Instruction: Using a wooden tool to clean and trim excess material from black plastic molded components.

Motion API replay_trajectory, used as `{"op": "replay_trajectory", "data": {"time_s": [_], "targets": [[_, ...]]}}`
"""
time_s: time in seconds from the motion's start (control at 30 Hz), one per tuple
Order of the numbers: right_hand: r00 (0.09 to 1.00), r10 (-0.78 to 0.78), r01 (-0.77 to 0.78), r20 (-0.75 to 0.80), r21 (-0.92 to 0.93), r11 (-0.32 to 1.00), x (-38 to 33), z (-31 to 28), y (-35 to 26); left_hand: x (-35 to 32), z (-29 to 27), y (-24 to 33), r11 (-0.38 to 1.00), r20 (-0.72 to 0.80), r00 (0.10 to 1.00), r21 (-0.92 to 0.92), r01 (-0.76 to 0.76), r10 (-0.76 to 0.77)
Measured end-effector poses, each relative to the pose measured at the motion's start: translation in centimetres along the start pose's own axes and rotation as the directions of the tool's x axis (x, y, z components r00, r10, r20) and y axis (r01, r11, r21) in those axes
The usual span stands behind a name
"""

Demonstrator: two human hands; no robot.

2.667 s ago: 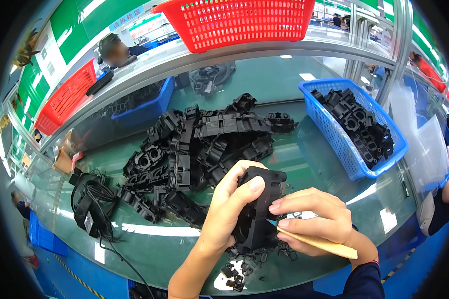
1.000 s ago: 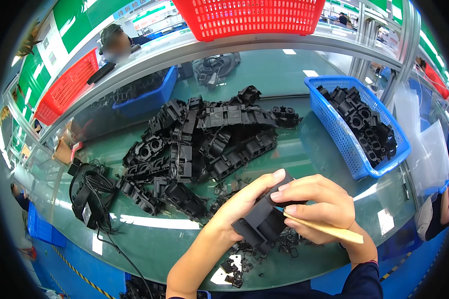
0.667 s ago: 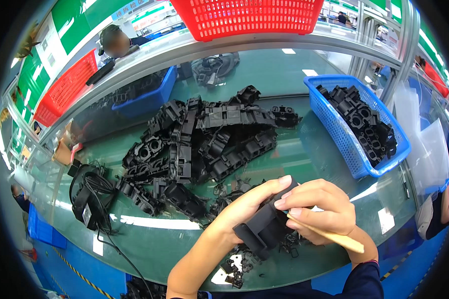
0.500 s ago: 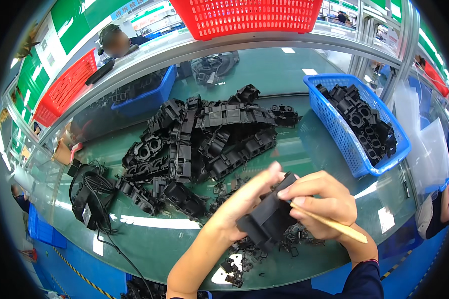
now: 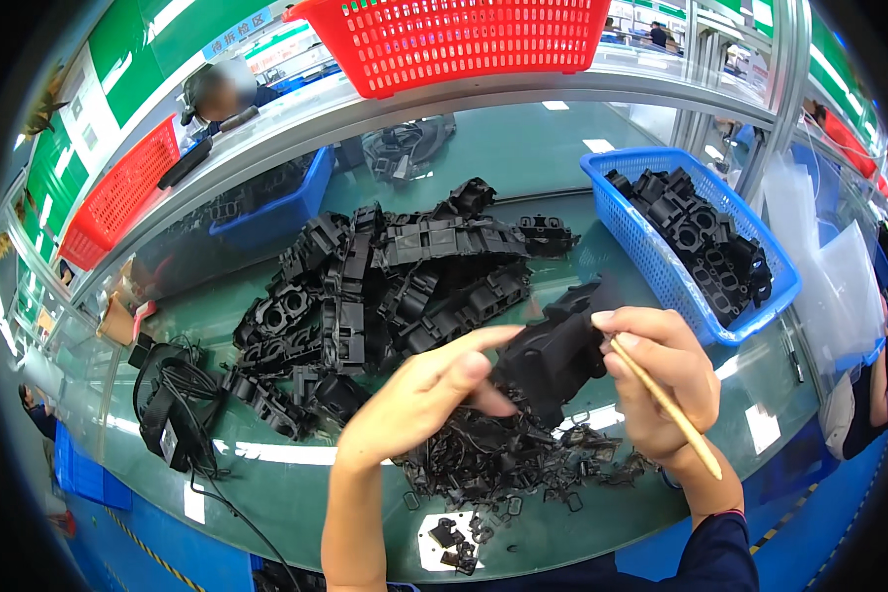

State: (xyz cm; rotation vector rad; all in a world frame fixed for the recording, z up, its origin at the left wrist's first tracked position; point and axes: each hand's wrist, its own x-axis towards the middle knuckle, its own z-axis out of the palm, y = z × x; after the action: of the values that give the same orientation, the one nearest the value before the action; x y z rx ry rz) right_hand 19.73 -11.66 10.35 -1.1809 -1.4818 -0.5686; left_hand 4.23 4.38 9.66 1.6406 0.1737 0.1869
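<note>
My right hand (image 5: 661,380) pinches the edge of a black moulded plastic part (image 5: 553,365). A thin wooden stick (image 5: 666,407) is also held in that hand, its pale end pointing down to the right. On the other side of the part, my left hand (image 5: 419,395) is open with fingers spread; whether a fingertip touches the part I cannot tell. Beneath the hands lies a heap of small black plastic pieces and frames (image 5: 493,454). A larger pile of black plastic housings (image 5: 365,266) spreads over the table just beyond.
At the right stands a blue basket (image 5: 641,257) of black parts. A red basket (image 5: 454,59) rests on the metal shelf above. Coiled black cable (image 5: 183,380) lies at the left. A white card (image 5: 429,553) with small pieces is near the table edge. Another person sits beyond the shelf.
My left hand has come off the black plastic part and moved left, its fingers opening. My right hand has tilted the part and shifted it slightly up and right, uncovering the small pieces below.
</note>
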Motion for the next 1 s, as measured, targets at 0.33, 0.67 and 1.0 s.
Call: {"op": "replay_trajectory", "data": {"time_s": [0.33, 0.67, 1.0], "targets": [[1.0, -0.005, 0.005, -0.002, 0.014, 1.0, 0.2, 0.3, -0.4, -1.3, 1.0, 2.1, 0.873, -0.377, 0.861, 0.468, -0.14, 0.34], [0.993, 0.004, -0.019, 0.117, 0.127, 0.992, 0.4, 0.3, -1.5, 1.1, 4.9, -0.2, 0.756, -0.219, 0.957, -0.589, -0.284, 0.189], [0.987, -0.083, 0.07, 0.141, 0.095, 0.993, 0.2, 0.8, -1.5, 0.5, 5.2, 0.1, 0.775, -0.276, 0.937, -0.536, -0.335, 0.215]]}}
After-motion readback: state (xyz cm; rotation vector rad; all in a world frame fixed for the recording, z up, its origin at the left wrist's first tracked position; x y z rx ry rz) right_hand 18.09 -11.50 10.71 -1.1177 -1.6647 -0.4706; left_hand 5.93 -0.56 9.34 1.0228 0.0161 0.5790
